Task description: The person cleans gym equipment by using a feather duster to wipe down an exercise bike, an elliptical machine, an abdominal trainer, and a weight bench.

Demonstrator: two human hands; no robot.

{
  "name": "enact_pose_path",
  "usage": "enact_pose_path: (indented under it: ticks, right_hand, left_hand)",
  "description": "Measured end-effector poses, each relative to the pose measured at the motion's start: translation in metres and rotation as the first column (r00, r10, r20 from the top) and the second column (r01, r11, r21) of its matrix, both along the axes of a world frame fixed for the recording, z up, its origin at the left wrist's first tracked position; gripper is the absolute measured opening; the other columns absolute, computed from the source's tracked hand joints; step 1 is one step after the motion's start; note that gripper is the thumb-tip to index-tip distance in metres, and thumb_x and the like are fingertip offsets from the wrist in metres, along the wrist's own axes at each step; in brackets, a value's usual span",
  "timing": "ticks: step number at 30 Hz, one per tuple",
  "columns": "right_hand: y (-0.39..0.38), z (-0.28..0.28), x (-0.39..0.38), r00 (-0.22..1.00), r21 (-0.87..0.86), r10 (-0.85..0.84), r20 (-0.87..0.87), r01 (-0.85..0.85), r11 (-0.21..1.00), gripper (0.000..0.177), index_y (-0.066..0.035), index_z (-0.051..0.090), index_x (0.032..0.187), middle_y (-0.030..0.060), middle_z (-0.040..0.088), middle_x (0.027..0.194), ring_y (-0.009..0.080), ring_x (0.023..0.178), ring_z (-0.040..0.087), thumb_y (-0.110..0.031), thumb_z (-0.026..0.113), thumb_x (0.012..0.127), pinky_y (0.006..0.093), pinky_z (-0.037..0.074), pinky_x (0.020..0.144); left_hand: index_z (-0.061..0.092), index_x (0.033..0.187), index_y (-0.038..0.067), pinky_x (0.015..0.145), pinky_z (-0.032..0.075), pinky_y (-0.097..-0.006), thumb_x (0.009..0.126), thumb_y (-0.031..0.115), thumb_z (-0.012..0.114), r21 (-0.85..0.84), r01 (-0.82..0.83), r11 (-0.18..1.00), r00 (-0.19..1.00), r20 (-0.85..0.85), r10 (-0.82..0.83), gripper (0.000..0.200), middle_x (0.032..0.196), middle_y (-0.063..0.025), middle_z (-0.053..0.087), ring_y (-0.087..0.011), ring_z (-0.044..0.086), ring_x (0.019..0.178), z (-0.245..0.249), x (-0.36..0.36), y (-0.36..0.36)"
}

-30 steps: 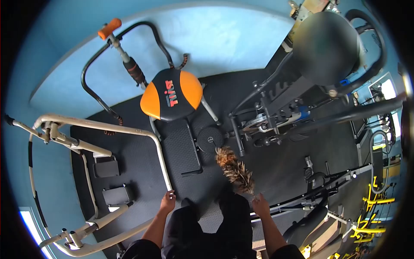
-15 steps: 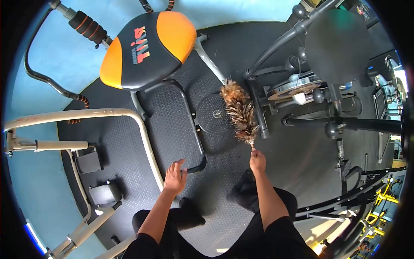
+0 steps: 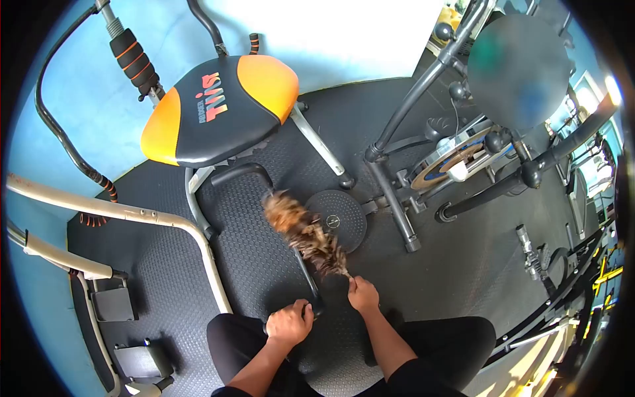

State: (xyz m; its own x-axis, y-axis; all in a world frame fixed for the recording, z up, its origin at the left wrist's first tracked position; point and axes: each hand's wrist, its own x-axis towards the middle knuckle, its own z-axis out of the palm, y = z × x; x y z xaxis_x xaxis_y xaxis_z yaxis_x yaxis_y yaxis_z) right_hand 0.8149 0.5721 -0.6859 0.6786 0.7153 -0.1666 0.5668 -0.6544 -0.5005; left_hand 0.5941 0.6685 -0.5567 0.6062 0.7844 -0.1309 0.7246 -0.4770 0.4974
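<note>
Left hand (image 3: 290, 323), open just before, now grips the black tubular bar (image 3: 306, 274); right hand (image 3: 364, 295) has swung its feather duster (image 3: 304, 231) across it, so bar's apparently braced for dusting.

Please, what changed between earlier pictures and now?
The left hand let go of the cream tube and now grips the black bar. The right hand swung the feather duster leftward, from the round disc's right edge to over that bar. Unchanged: right hand's grip, Twist seat.
</note>
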Motion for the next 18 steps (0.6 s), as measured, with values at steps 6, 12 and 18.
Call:
enact_pose_path:
  ticks: [6, 12, 18]
  right_hand:
    - [0.011, -0.01, -0.004, 0.907, 0.075, -0.421, 0.02, 0.418, 0.905, 0.032, -0.003, 0.056, 0.085, 0.0233, 0.064, 0.08, 0.0467, 0.077, 0.062, -0.028, 0.049, 0.103, 0.0542, 0.049, 0.067]
    - [-0.04, -0.014, -0.022, 0.973, 0.073, -0.209, 0.098, 0.202, 0.977, 0.033, -0.003, 0.055, 0.086, 0.0233, 0.062, 0.078, 0.0463, 0.076, 0.061, -0.029, 0.047, 0.104, 0.0546, 0.047, 0.066]
    - [-0.063, -0.022, -0.042, 0.994, 0.131, -0.049, 0.097, 0.036, 0.991, 0.032, -0.004, 0.056, 0.087, 0.0218, 0.062, 0.078, 0.0447, 0.077, 0.061, -0.03, 0.047, 0.104, 0.0536, 0.047, 0.067]
  left_hand:
    - [0.066, 0.088, 0.012, 0.056, 0.057, -0.0445, 0.093, 0.031, 0.058, 0.047, 0.04, 0.998, 0.999, 0.034, -0.041, 0.021, 0.07, -0.0107, 0.07, -0.0321, 0.069, 0.06, -0.005, -0.004, 0.0]
    - [0.066, 0.091, 0.013, 0.055, 0.056, -0.044, 0.094, 0.028, 0.057, 0.022, 0.044, 0.999, 0.998, 0.04, -0.045, 0.019, 0.071, -0.0101, 0.07, -0.0314, 0.069, 0.06, -0.007, -0.005, -0.001]
    - [0.066, 0.09, 0.012, 0.055, 0.056, -0.0447, 0.094, 0.029, 0.056, 0.04, 0.067, 0.997, 0.996, 0.059, -0.069, 0.02, 0.071, -0.0103, 0.07, -0.0318, 0.069, 0.06, -0.005, -0.006, -0.001]
